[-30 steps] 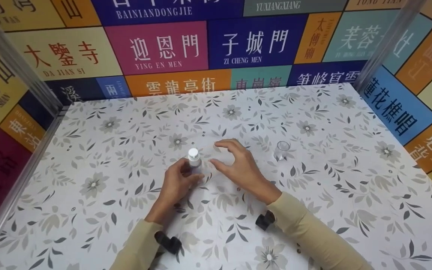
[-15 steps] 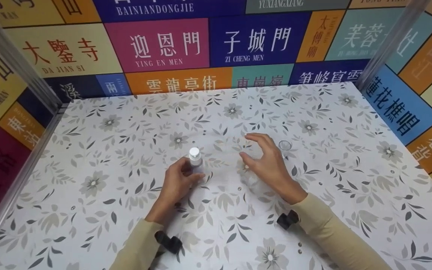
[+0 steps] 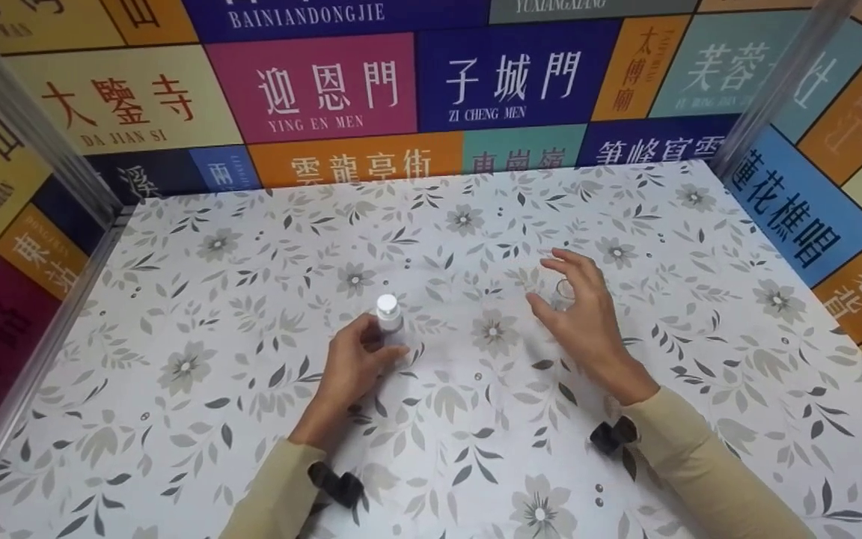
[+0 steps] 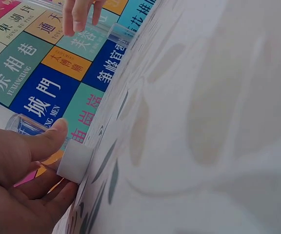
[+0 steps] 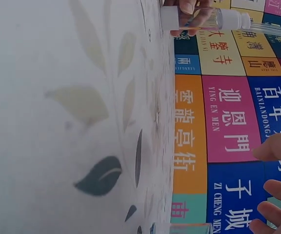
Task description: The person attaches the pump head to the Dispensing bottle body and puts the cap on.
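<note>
A small clear bottle with a stepped white top stands upright on the table. My left hand grips it, with thumb and fingers curled round its side. In the left wrist view, its white base is at the tabletop. My right hand holds nothing, its thumb and fingers spread apart in a loose C. Just beyond and between those fingers is a clear cup, partly hidden by the hand. In the right wrist view, only a bit of the cup shows at the bottom edge.
A white cloth with grey flowers and leaves covers the table. Behind it and at both sides rise colourful panels with printed characters. Upright clear posts mark the corners. A dark wrist camera sits on each sleeve.
My right hand has moved right and a little forward, away from the bottle and up to the clear cup. My left hand and the bottle have stayed in place.
</note>
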`<state>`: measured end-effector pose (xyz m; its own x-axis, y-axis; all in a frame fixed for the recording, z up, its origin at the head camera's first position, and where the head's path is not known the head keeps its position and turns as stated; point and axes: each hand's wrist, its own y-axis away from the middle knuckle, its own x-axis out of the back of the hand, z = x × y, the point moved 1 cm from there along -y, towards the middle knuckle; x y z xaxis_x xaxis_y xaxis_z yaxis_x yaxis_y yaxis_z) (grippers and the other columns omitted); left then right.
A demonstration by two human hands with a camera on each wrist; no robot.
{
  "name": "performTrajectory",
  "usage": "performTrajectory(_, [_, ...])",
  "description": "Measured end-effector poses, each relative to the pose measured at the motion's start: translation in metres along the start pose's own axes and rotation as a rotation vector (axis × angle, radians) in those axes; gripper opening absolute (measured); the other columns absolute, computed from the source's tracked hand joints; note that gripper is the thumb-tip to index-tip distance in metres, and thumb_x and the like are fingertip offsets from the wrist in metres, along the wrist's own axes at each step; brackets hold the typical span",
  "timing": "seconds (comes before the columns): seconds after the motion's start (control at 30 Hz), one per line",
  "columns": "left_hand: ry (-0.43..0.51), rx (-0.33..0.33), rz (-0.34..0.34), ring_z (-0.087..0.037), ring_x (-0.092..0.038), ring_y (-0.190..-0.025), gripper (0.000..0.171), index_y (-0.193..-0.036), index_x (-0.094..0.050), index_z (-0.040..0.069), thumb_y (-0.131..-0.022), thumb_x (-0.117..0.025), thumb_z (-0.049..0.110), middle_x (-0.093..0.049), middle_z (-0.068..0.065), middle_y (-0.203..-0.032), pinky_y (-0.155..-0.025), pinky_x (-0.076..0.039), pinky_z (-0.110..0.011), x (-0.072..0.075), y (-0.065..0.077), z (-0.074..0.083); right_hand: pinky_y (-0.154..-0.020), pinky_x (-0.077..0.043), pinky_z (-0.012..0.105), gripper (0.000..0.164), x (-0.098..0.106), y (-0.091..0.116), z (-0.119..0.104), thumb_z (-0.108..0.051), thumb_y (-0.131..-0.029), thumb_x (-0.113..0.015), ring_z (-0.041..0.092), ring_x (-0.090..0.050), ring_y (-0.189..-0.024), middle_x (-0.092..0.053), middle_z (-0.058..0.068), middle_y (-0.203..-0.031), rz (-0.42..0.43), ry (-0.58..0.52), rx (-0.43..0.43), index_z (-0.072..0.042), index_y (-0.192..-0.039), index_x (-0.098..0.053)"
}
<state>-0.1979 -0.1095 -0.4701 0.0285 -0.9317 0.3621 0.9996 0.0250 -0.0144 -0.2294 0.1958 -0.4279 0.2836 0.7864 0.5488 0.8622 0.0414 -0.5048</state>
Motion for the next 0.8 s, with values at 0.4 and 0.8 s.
performTrajectory(0.4, [-0.001,-0.005,0.002,-0.035,-0.067,-0.116,0.040,-0.116,-0.064,-0.001,-0.080,-0.081,0.005,-0.068,-0.022,-0.121,-0.101,-0.056,-0.039,0.001,-0.001,-0.002,-0.114,-0.038,0.045,0.051,0.009,0.003,0.022,-0.007,-0.081,-0.080,0.033,-0.048,-0.136,-0.053,0.017,-0.141,-0.012,0.027,-0.070,0.001,-0.128,-0.061])
performTrajectory(0.8, [-0.012,-0.037,0.002,-0.036,-0.066,-0.118,0.041,-0.116,-0.064,-0.003,-0.080,-0.081,0.003,-0.068,-0.023,-0.121,-0.100,-0.056,-0.037,0.002,-0.001,-0.001,-0.110,-0.044,0.049,0.057,0.019,0.002,0.030,-0.013,-0.087,-0.076,0.035,-0.049,-0.132,-0.049,0.017,-0.140,-0.101,-0.028,-0.291,-0.004,-0.138,-0.053])
